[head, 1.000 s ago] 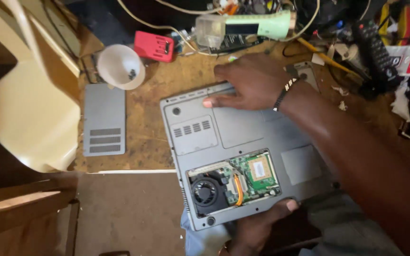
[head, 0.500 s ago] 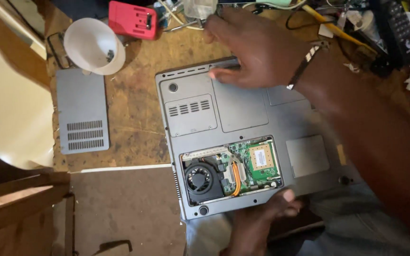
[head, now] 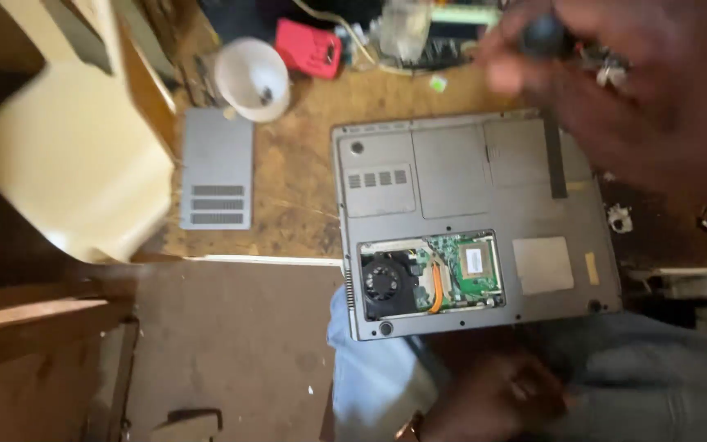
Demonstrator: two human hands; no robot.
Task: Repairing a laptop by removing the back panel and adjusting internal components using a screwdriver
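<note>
The wooden workbench (head: 304, 188) is carrying the gray laptop (head: 468, 221), which is lying upside down with its near edge hanging over the person's lap. Half a second ago the right hand was pressing flat on the laptop's far edge; now that right hand (head: 615, 90) is lifting clear and hovering above the far right corner, blurred, fingers curling around something small and dark that I cannot make out. The left hand (head: 493, 393), which was gripping the near edge from below, is now sitting lower, under the laptop by the knee, and whether it is closed or open cannot be told. So the laptop is no longer being pinned down, and its open bay with the round fan (head: 384, 282) and green circuit board (head: 472, 266) is lying fully uncovered. The removed gray cover panel (head: 216, 168) is resting well to the left, near the white funnel (head: 251, 78) and the red box (head: 311, 47).
</note>
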